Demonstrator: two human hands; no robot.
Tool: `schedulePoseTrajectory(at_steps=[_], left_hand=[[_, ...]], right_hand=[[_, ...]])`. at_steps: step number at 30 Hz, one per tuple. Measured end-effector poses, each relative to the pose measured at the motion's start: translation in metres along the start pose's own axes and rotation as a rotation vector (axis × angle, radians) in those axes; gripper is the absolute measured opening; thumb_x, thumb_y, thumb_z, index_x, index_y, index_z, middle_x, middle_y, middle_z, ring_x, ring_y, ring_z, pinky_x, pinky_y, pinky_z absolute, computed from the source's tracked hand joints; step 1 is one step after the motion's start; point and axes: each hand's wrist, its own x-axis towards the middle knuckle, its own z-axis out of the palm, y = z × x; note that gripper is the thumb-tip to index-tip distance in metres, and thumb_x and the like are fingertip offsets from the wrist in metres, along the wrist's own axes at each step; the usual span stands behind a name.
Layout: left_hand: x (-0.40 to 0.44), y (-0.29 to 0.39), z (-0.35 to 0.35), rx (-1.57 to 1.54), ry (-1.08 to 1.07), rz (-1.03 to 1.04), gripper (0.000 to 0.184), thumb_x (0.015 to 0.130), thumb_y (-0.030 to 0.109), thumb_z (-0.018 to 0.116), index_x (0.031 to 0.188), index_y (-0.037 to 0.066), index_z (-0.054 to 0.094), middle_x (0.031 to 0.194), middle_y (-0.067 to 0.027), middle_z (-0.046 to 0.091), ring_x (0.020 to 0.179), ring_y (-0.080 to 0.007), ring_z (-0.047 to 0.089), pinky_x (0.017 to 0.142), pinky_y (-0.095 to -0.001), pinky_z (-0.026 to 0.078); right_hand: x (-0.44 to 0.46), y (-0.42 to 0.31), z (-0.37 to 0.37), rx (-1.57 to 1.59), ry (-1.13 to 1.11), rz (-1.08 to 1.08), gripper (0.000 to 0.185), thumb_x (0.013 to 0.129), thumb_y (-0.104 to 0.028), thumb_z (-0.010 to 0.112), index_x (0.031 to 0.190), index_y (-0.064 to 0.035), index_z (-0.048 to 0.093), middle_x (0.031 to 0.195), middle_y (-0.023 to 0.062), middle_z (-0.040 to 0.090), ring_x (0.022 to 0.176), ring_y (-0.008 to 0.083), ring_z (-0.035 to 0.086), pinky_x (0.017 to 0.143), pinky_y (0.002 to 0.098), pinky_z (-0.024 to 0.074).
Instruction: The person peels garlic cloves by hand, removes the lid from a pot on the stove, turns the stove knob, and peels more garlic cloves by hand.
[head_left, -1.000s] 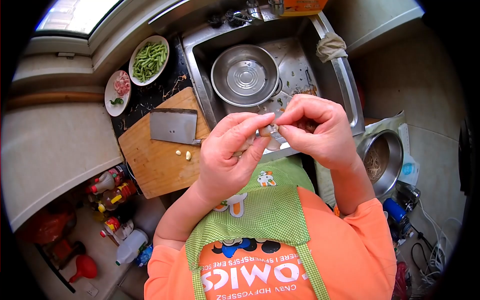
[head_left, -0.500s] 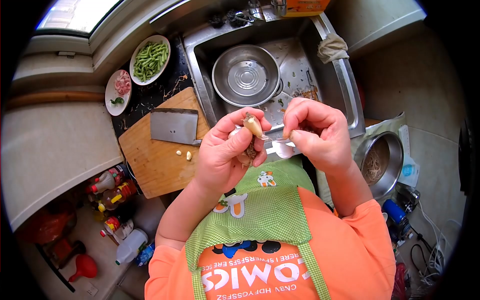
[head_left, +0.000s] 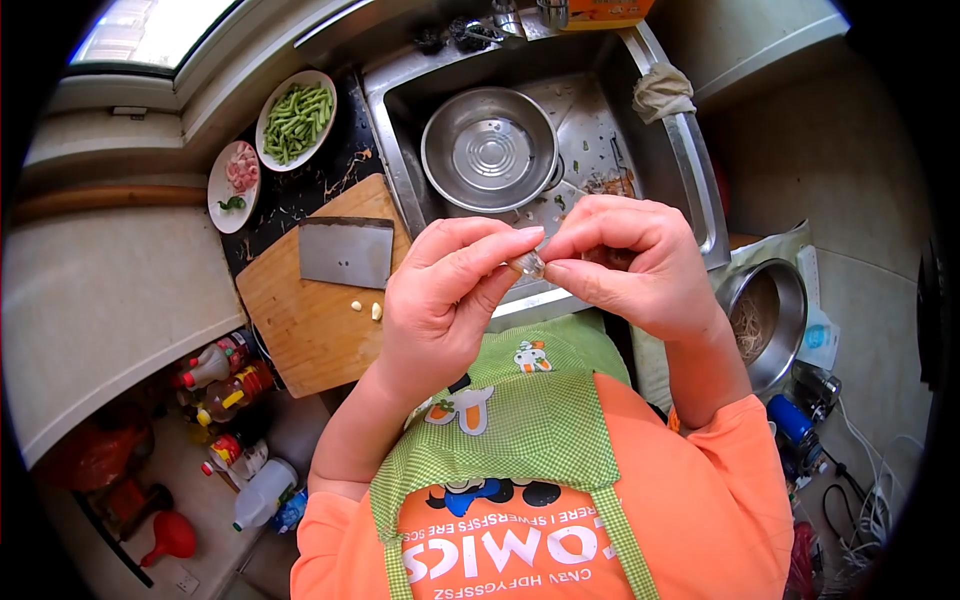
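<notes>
Between my hands, near the sink's front edge, is a garlic clove [head_left: 527,264] with papery skin. My left hand [head_left: 450,290] is closed around it, thumb and fingers pressed together. My right hand [head_left: 635,265] pinches at the clove's right end, its fingertips meeting there. Two small peeled cloves [head_left: 376,311] lie on the wooden cutting board [head_left: 290,345] to the left. A cleaver [head_left: 346,252] rests flat on that board, its handle hidden behind my left hand.
A metal basin [head_left: 490,150] sits in the sink [head_left: 712,215]. At the back left are a plate of cut green beans [head_left: 297,122] and a plate [head_left: 222,217] with pink pieces. A metal bowl [head_left: 790,325] stands at the right; bottles [head_left: 235,390] are low at the left.
My right hand has come left to meet my left hand at the clove. My left hand has turned over the garlic. The white piece of skin that hung between them no longer shows.
</notes>
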Motion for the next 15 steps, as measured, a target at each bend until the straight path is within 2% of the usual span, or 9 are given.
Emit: schedulePoseTrajectory(at_steps=[1,3,9,13,15], left_hand=[[0.0005,0.0009,0.0007,0.0,0.0,0.0,0.023,0.083,-0.002,0.058,0.106,-0.001,0.062,0.1,-0.0101,0.058,0.085,-0.0146,0.056,0.071,-0.0229,0.045],[0.0014,0.0027,0.0031,0.035,0.074,-0.003,0.027,0.077,-0.002,0.063,0.103,0.006,0.065,0.089,-0.0088,0.061,0.08,-0.0206,0.057,0.069,-0.0264,0.046],[0.002,0.0038,0.0011,0.181,0.022,0.094,0.03,0.074,-0.003,0.064,0.103,0.005,0.065,0.088,-0.0069,0.061,0.075,-0.0213,0.055,0.065,-0.029,0.045],[0.0012,0.004,-0.0006,0.185,-0.011,0.068,0.029,0.075,-0.003,0.063,0.103,0.004,0.065,0.088,-0.008,0.061,0.077,-0.0212,0.056,0.068,-0.0282,0.045],[-0.0008,0.0029,-0.0006,-0.019,-0.037,-0.029,0.031,0.077,-0.002,0.063,0.107,0.003,0.063,0.093,-0.0101,0.06,0.079,-0.021,0.057,0.071,-0.0282,0.046]], right_hand=[[-0.0001,0.0014,-0.0003,-0.019,-0.017,-0.025,0.007,0.073,-0.003,0.069,0.077,0.0016,0.065,0.068,0.0018,0.058,0.055,0.0042,0.047,0.047,0.0194,0.0349],[0.0,0.0018,-0.0003,-0.029,-0.018,-0.038,0.007,0.073,-0.003,0.069,0.077,0.0016,0.065,0.068,0.0015,0.058,0.055,0.0041,0.047,0.047,0.0195,0.0349],[-0.0015,-0.0022,0.0018,-0.043,-0.016,-0.006,0.004,0.073,-0.001,0.066,0.075,0.0013,0.064,0.067,0.0013,0.057,0.053,0.0044,0.046,0.047,0.0198,0.0348],[-0.0011,-0.003,0.0049,-0.062,0.007,-0.013,0.002,0.072,0.0,0.064,0.073,0.0008,0.062,0.066,-0.0002,0.056,0.054,0.0027,0.046,0.047,0.0187,0.0343],[-0.0022,-0.0063,0.0053,0.015,0.003,0.059,0.002,0.072,0.0,0.063,0.072,0.0004,0.061,0.066,-0.0012,0.055,0.055,0.0015,0.045,0.047,0.018,0.0343]])
